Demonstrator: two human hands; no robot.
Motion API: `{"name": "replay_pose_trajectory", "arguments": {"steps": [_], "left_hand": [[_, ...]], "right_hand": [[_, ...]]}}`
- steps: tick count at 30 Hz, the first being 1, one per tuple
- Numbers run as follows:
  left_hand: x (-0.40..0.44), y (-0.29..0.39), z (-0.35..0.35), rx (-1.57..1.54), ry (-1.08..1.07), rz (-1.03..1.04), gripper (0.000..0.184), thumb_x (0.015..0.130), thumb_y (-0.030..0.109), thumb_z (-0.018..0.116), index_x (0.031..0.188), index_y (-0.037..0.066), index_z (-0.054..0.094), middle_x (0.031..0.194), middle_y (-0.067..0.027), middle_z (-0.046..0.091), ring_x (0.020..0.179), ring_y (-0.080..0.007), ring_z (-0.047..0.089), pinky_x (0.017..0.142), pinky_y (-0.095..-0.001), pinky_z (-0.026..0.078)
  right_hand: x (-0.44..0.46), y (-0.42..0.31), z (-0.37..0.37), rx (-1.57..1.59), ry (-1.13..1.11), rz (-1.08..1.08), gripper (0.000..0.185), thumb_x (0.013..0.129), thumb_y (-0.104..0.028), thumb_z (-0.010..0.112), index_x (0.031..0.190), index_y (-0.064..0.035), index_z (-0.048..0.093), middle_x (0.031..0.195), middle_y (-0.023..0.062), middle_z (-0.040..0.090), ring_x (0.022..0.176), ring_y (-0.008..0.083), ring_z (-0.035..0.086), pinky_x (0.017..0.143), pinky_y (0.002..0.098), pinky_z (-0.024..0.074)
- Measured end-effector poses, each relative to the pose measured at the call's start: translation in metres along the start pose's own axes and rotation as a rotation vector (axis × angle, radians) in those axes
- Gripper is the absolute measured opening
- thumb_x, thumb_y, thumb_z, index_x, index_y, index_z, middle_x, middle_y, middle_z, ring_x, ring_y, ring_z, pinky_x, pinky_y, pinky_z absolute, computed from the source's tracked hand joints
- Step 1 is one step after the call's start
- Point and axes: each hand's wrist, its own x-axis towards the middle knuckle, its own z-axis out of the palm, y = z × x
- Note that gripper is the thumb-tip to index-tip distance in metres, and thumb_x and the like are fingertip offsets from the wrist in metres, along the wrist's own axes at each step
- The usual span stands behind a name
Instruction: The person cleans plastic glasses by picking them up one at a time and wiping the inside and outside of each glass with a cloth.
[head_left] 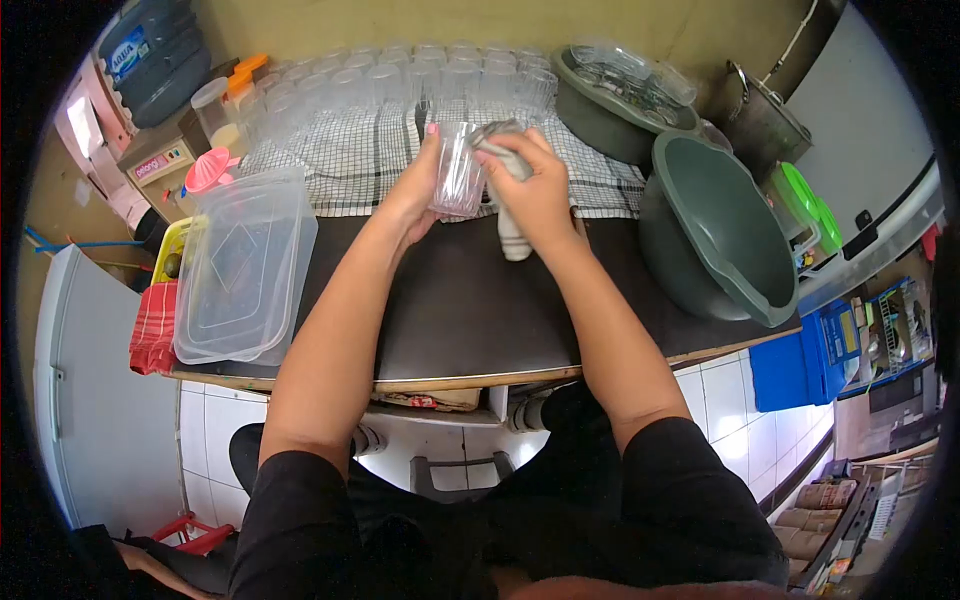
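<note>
A clear drinking glass (458, 172) is gripped around its side by my left hand (412, 190), above the dark tabletop. My right hand (535, 190) is closed on a striped grey-and-white cloth (514, 235), part of which hangs below the fingers. The bunched upper part of the cloth meets the glass near its rim. Behind both hands lies a black-and-white checked cloth (340, 160), with rows of clear glasses (385, 85) standing on it.
To the left is a clear plastic container (245, 270) beside a red checked cloth (153, 325). A large grey-green basin (700, 230) leans at the right. Behind it another basin (600, 120) holds glassware. A water jug (155, 60) stands at back left.
</note>
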Motion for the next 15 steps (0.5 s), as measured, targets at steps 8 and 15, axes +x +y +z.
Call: {"name": "replay_pose_trajectory", "arguments": {"steps": [8, 15], "left_hand": [[0.0, 0.004, -0.012, -0.056, 0.074, 0.017, 0.079, 0.111, 0.071, 0.026, 0.14, 0.007, 0.06, 0.12, -0.0109, 0.073, 0.1, -0.0222, 0.072, 0.086, -0.043, 0.061], [0.001, -0.002, 0.0, 0.015, 0.008, 0.026, 0.073, 0.113, 0.065, 0.026, 0.143, 0.006, 0.057, 0.125, -0.0102, 0.07, 0.111, -0.0208, 0.069, 0.094, -0.0402, 0.057]], "right_hand": [[0.002, 0.0, -0.011, 0.072, -0.441, -0.001, 0.022, 0.087, -0.011, 0.086, 0.106, -0.0011, 0.079, 0.099, 0.0065, 0.069, 0.096, 0.0185, 0.067, 0.088, 0.0323, 0.0519], [0.003, 0.006, -0.007, 0.014, -0.088, 0.018, 0.021, 0.089, -0.007, 0.083, 0.107, 0.0011, 0.076, 0.101, 0.0074, 0.069, 0.096, 0.018, 0.067, 0.087, 0.0312, 0.0523]]}}
